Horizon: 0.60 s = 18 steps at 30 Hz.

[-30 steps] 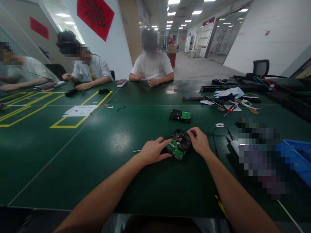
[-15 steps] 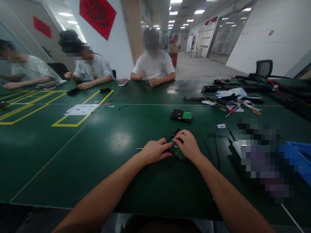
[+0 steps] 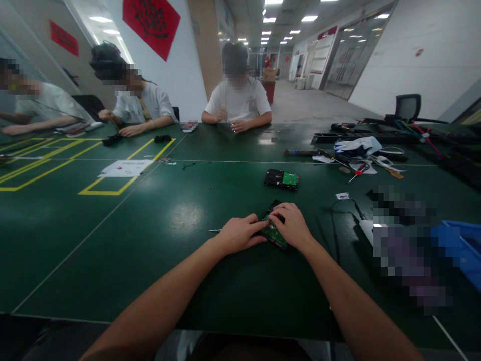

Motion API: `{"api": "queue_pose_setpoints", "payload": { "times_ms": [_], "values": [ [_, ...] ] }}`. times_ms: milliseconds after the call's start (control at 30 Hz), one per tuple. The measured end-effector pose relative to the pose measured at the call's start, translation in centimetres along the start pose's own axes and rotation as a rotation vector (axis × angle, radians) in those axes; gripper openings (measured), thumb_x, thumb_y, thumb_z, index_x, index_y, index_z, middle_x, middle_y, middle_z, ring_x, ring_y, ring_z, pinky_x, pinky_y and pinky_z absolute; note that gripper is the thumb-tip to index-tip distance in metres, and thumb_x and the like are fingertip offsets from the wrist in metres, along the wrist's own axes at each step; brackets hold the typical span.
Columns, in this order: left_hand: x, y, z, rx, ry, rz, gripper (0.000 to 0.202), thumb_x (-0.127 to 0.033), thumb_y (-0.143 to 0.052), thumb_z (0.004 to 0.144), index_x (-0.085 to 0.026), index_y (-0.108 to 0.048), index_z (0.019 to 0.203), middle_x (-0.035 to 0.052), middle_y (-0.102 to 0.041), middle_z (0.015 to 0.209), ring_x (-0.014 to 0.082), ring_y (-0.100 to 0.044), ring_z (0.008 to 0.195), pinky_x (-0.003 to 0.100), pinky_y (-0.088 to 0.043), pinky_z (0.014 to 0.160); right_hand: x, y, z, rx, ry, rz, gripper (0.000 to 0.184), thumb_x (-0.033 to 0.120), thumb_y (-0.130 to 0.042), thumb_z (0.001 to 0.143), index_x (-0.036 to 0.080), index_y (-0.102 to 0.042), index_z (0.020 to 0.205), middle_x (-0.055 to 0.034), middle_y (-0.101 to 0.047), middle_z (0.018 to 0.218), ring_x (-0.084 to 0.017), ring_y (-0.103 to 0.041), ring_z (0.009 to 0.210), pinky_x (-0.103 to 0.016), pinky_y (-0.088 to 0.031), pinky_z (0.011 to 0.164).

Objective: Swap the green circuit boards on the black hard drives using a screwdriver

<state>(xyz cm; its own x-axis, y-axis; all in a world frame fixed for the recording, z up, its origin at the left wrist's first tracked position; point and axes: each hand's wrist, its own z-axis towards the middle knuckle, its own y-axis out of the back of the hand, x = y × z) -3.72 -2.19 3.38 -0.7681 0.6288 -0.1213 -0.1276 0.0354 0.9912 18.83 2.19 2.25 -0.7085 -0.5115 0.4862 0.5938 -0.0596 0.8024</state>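
Observation:
A hard drive, its green circuit board facing up, lies tilted on the table between my hands. My left hand is at its left side, the index finger reaching onto the board and the thumb along the near edge, gripping it. My right hand is closed over its right side, fingertips pinched together at the board beside the left index fingertip; whatever they hold is too small or hidden. A thin metal shaft sticks out left of my left hand, its other end hidden. Farther back lies a second hard drive, black with a green board.
Screwdrivers, a white cloth and cables lie at the back right. A blue bin and a black cord are on the right. Paper lies by yellow tape at left. Several people sit across the table.
My hands stay at the hard drive with almost no visible movement. The whole view has shifted very slightly.

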Motion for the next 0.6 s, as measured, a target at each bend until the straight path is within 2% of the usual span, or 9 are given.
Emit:
{"api": "queue_pose_setpoints", "payload": {
  "times_ms": [300, 400, 533, 600],
  "values": [
    [0.2, -0.1, 0.1, -0.005, -0.002, -0.008, 0.055, -0.059, -0.042, 0.103, -0.032, -0.045, 0.151, 0.0063, -0.061, 0.122, 0.0198, -0.068, 0.085, 0.033, -0.053, 0.074, -0.4, 0.3, 0.0, -0.096, 0.012, -0.018, 0.019, 0.026, -0.057, 0.098, 0.019, -0.073, 0.091, -0.0095, -0.073, 0.105, -0.025, -0.061, 0.103, -0.041, -0.044, 0.096],
    [0.2, -0.2, 0.0, -0.012, 0.004, -0.004, 0.055, -0.059, -0.041, 0.104, -0.032, -0.045, 0.152, 0.0064, -0.061, 0.121, 0.0194, -0.068, 0.085, 0.032, -0.053, 0.073, -0.5, 0.6, -0.2, -0.137, -0.024, -0.072, 0.019, 0.027, -0.056, 0.098, 0.019, -0.073, 0.094, -0.0101, -0.071, 0.105, -0.026, -0.06, 0.105, -0.04, -0.044, 0.098],
    [0.2, -0.1, -0.1, -0.015, -0.007, -0.003, 0.056, -0.059, -0.042, 0.103, -0.031, -0.044, 0.152, 0.0065, -0.06, 0.122, 0.0191, -0.068, 0.085, 0.031, -0.052, 0.071, -1.0, 1.7, -0.8, -0.212, -0.238, -0.232, 0.028, 0.035, -0.054, 0.098, 0.016, -0.07, 0.111, -0.0152, -0.065, 0.115, -0.03, -0.06, 0.11, -0.041, -0.045, 0.097],
    [0.2, 0.0, -0.1, -0.01, -0.014, -0.001, 0.056, -0.058, -0.044, 0.103, -0.031, -0.044, 0.152, 0.0066, -0.06, 0.122, 0.0189, -0.068, 0.085, 0.031, -0.052, 0.07, -1.4, 2.2, -1.0, -0.153, -0.397, -0.303, 0.038, 0.044, -0.05, 0.1, 0.015, -0.068, 0.115, -0.0187, -0.064, 0.117, -0.031, -0.064, 0.102, -0.042, -0.048, 0.086]
  ]
}}
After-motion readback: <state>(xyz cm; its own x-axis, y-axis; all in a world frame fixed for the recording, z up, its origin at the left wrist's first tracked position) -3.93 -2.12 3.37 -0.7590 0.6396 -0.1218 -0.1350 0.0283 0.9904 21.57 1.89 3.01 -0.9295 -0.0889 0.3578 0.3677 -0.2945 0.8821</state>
